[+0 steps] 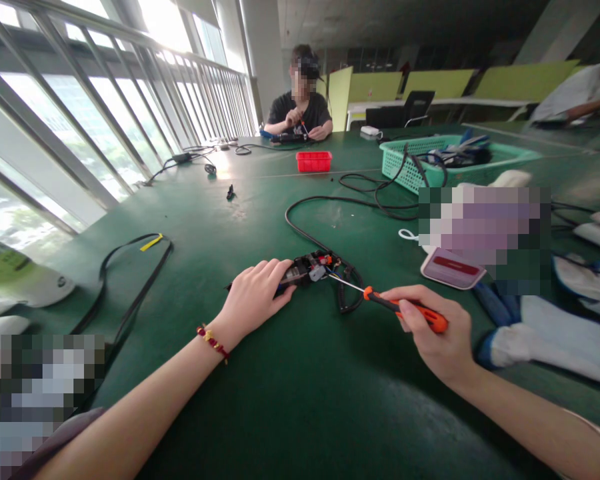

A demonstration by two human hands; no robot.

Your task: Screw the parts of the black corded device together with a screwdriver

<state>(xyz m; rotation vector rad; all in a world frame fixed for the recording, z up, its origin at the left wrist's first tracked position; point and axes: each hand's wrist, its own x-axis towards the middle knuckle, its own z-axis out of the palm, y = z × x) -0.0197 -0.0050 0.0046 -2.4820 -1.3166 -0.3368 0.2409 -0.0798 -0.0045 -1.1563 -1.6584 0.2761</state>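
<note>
A small opened device (307,269) is steadied and probed with a screwdriver (395,305).

The device is pinned to the green table (290,413) under the left hand (254,297), fingers laid flat over it. The orange-handled screwdriver is gripped in the right hand (437,337), its tip touching the device just beyond the left fingertips.

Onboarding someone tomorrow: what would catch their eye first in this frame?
Front and centre on the green table, the left hand pins a small opened device with exposed wires, while the right hand aims an orange-handled screwdriver at it. Behind, a red bin sits mid-table and a green basket of cables to the right.
</note>
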